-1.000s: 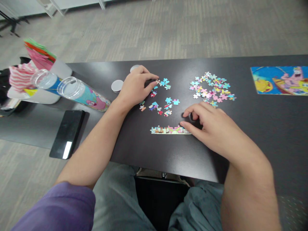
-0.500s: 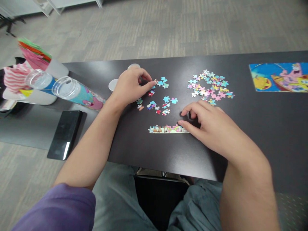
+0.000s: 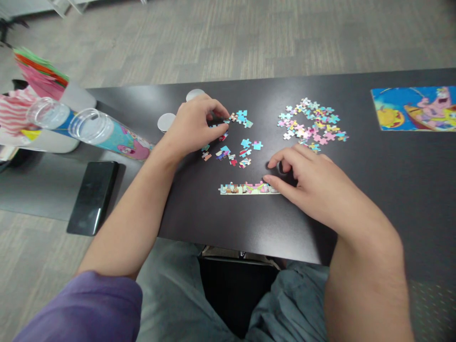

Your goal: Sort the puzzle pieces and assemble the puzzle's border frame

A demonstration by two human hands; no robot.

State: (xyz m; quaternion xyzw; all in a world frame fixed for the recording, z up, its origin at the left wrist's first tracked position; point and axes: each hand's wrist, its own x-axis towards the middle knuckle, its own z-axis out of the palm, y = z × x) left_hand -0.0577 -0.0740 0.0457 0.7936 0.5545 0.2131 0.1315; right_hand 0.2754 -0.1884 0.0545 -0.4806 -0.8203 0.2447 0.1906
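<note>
Now we see our left hand (image 3: 195,124), grip parted, eased slightly back from the multicoloured, knobbed loose jigsaw pieces (image 3: 257,145). Our right hand (image 3: 309,179), likewise parted, stays over the three-o'clock end of the narrow, pale-edged assembled strip (image 3: 248,189), visibly unextended at their six o'clock.

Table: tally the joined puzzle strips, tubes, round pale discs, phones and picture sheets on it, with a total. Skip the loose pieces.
Joined puzzle strip: 1
Tubes: 2
Round pale discs: 2
Phone: 1
Picture sheet: 1
Total: 7
</note>
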